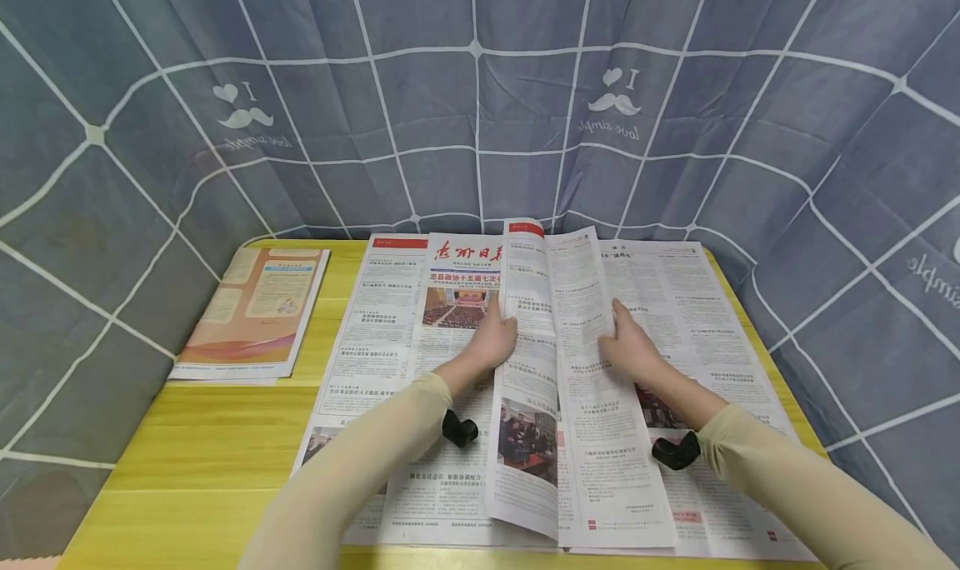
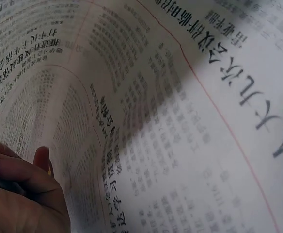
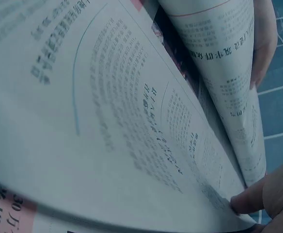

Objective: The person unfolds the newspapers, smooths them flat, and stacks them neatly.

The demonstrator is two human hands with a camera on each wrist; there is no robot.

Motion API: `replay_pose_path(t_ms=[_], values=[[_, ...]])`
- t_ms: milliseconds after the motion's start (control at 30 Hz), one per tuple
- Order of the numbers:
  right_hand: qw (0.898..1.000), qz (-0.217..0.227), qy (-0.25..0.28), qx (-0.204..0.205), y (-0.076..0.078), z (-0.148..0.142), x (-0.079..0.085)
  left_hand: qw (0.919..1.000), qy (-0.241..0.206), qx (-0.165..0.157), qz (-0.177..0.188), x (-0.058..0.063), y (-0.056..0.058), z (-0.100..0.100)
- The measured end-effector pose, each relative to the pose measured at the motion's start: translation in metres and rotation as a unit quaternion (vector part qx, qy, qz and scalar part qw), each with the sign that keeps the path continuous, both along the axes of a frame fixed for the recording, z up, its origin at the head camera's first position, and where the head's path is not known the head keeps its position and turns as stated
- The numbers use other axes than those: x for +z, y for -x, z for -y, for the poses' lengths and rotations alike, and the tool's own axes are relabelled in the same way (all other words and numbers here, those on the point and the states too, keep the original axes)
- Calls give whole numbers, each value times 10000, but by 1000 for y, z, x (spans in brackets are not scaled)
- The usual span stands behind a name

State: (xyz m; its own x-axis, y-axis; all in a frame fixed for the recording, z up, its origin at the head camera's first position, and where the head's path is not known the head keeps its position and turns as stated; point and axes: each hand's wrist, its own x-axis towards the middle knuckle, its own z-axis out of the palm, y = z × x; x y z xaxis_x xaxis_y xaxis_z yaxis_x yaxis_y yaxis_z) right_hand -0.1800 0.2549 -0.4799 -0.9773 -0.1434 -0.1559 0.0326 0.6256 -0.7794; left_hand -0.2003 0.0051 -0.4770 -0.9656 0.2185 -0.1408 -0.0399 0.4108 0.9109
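Observation:
A newspaper [image 1: 600, 403] lies spread across the middle of the table, its central pages raised and curved into a folded strip. My left hand [image 1: 491, 337] holds the left edge of this strip, thumb pointing up beside it. On the opposite edge, my right hand [image 1: 630, 352] pinches the paper between thumb and fingers. The left wrist view has bent fingers [image 2: 27, 187] at the curled sheet. In the right wrist view the thumb [image 3: 250, 199] presses on the sheet's edge, with the rolled page behind it. Some fingertips are hidden behind the paper.
A stack of printed papers with an orange cover [image 1: 255, 307] lies at the table's left. The yellow wooden table [image 1: 187, 470] shows along the left and front. A grey checked curtain [image 1: 420, 120] hangs around the back and sides.

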Motion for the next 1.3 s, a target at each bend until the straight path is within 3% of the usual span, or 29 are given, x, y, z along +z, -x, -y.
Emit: replay_pose_path(t_ms=[133,367,600,867,1300], values=[[9998,40,155,-135,2,-1,-3,10000,21,-86,-22,-2,1,4],[9995,42,234,-187,3,2,-6,9976,621,-129,-272,-2,1,9],[9988,-136,-230,-401,-2,6,-12,9922,1037,-144,-679,3,-2,17],[9974,-441,-203,-537,-7,9,-14,9936,805,-5,-795,9,-3,36],[9924,-624,420,-973,-10,-8,-3,9966,51,136,-815,25,-9,101]])
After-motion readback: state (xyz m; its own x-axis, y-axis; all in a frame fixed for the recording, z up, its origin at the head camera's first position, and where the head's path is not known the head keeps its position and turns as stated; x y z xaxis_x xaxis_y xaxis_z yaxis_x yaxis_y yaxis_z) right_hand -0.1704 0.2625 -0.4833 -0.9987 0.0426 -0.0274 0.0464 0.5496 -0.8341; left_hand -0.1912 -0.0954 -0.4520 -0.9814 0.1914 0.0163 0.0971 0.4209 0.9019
